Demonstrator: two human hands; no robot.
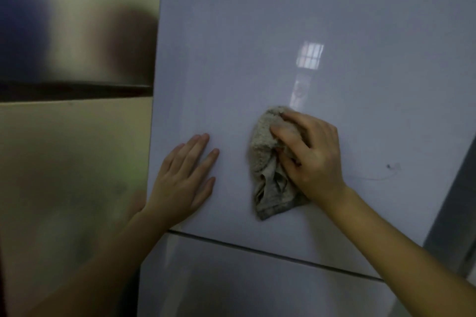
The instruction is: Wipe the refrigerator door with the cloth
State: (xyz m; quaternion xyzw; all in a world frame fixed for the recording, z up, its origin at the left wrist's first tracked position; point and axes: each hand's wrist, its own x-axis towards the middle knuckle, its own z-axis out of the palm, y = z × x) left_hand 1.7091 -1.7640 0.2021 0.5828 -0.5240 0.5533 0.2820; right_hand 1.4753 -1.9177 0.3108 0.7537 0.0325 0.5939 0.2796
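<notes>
A glossy, pale grey-lilac refrigerator door (283, 33) fills most of the view, flat and smooth, its surface mirroring a barred window and a bright patch of light. Low on the door, a crumpled beige terry cloth (265, 159) is pressed against the panel. Its upper part looks nubby and looped; its lower end hangs in limp grey folds.

The right hand (311, 154) grasps the cloth, fingers curled over its top and holding it to the door. The left hand (184, 180) lies flat on the door just left of the cloth, apart from it, fingers straight and slightly spread, holding nothing.

A thin dark seam (257, 251) runs under both hands, dividing this door from a second grey glossy panel (231, 285) below. To the right of the right hand sits a small dark mark (389, 166), possibly a scuff; the view is too soft to tell. On the left stands a brushed, golden-metal appliance front (72, 149), crossed by a dark horizontal gap (74, 90).
</notes>
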